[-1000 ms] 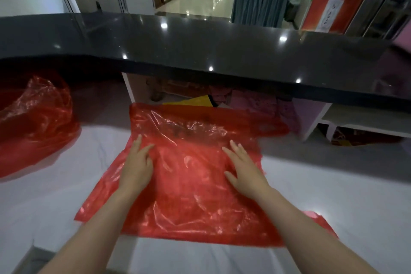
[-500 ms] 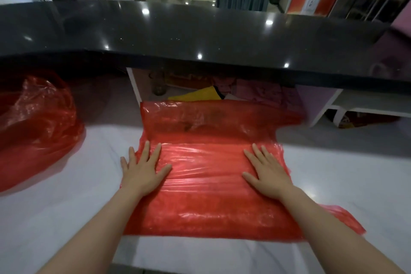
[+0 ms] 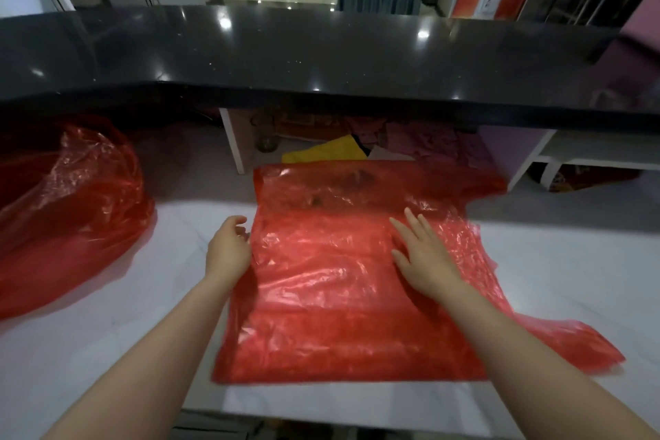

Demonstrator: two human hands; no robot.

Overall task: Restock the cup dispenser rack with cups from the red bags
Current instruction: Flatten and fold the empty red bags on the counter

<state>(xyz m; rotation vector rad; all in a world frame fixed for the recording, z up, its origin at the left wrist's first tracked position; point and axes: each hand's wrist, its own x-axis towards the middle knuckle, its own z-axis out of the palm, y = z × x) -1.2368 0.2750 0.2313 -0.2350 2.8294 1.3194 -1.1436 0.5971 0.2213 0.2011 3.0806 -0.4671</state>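
A flattened, empty red plastic bag [image 3: 321,289] lies spread on the white marble counter [image 3: 107,332] in front of me. My right hand [image 3: 425,254] rests flat on the bag's right half, fingers straight. My left hand [image 3: 228,246] sits at the bag's left edge with its fingers curled at that edge; whether it pinches the plastic I cannot tell. A second red bag [image 3: 68,211], puffed up, stands at the left of the counter. No cups and no dispenser rack are in view.
A raised black glossy countertop [image 3: 321,57] runs across the back, overhanging the white counter. Beneath it, open white shelves [image 3: 571,154] hold yellow and purple cloths [image 3: 357,150]. The far end of the flat bag reaches toward that shelf opening.
My left hand has slid off the bag's surface to its left edge and curled its fingers. My right hand has stayed flat on the bag, shifted a little toward the middle.
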